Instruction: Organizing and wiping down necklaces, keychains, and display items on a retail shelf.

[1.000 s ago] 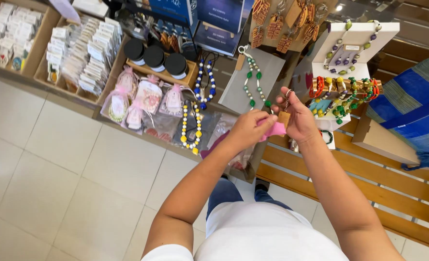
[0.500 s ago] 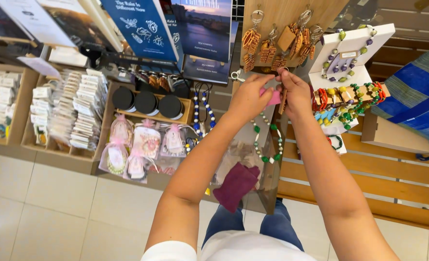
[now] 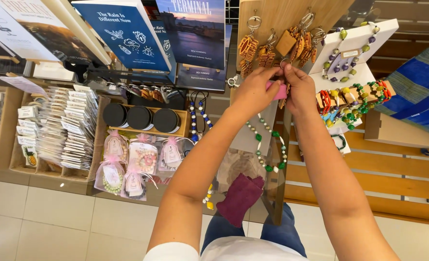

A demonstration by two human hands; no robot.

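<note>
Fingers of both hands are being pressed together around a small pink tag [image 3: 281, 90] and a metal key ring [image 3: 285, 63] at the foot of a wooden display board [image 3: 277, 17]. The tag is being pinched by the closed fingers of the left hand [image 3: 255, 92], while the ring is being gripped from the other side by the closed fingers of the right hand [image 3: 301, 89]; the two hands are touching. Wooden keychains [image 3: 272, 48] are being carried on hooks just above the hands. A white card of beaded necklaces [image 3: 352, 53] is being shown just to the right of the board, with a row of bright bracelets [image 3: 355, 94] beneath it. A green and white bead necklace [image 3: 267, 145] is being displayed below the left forearm, and a maroon cloth [image 3: 241, 198] is lying lower still. Round black tins [image 3: 139, 117] in a wooden tray and ribboned gift pouches [image 3: 137, 162] are being kept well to the left on the table [image 3: 50, 181], with books [image 3: 127, 34] standing behind them.
</note>
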